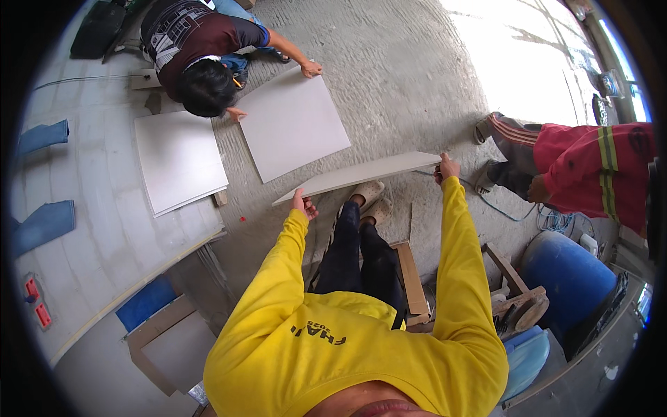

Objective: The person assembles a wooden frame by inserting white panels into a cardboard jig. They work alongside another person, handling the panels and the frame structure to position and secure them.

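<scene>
A large pale floor tile (365, 173) hangs between my hands, seen nearly edge-on above my shoes. My left hand (303, 205) grips its left end, thumb on top and fingers curled. At the other end my right hand (447, 169) is closed around the corner. Just beyond lies another big white tile (295, 128), with a bent-over co-worker's hands at its far corner and left edge. Farther left, a stack of white tiles (182, 163) rests with a wood piece under one corner.
The floor is rough, ridged concrete (396, 83). To the right stands a person in a red top (590, 163), near a blue cable (552, 219). A blue barrel (566, 271), wooden pieces (517, 306) and an open cardboard box (412, 281) sit close to my right side. A red double-cup tool (38, 304) lies far left.
</scene>
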Demonstrator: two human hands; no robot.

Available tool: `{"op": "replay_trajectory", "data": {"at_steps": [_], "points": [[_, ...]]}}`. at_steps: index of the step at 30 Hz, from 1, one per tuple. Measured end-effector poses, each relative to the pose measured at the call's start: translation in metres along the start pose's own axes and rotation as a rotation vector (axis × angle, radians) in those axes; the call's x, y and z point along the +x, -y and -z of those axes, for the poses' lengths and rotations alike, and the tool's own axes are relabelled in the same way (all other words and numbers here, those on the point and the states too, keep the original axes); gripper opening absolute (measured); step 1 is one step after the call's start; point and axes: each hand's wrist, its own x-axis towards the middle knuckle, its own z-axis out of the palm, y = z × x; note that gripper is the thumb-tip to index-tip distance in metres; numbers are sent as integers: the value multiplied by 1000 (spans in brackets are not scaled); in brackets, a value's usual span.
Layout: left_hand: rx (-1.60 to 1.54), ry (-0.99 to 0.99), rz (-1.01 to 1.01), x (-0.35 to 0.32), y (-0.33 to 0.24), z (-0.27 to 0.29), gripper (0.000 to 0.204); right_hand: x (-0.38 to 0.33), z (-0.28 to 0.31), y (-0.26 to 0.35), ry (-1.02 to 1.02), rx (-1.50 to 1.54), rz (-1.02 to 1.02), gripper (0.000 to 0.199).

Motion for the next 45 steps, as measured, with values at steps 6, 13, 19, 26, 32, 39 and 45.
{"op": "replay_trajectory", "data": {"at_steps": [6, 13, 19, 26, 32, 39, 45], "points": [[0, 19, -51, 0, -5, -9, 31, 5, -4, 2, -37, -26, 4, 35], [-10, 15, -10, 2, -6, -7, 29, -46, -25, -19, 112, -82, -91, 52], [-18, -18, -27, -6, -6, -10, 29, -114, -91, -61, 396, -141, -219, 60], [-1, -31, 21, -15, -6, -13, 29, -124, -109, -67, 365, -467, 9, 54], [-34, -71, 43, -11, 1, -13, 33, -114, -38, -63, 99, -221, -21, 51], [-17, -9, 77, 3, 3, -4, 33, -75, -18, -9, 58, -41, -70, 62], [39, -9, 15, -9, -15, -10, 32, -59, -37, -9, 102, -114, -85, 52]]}}
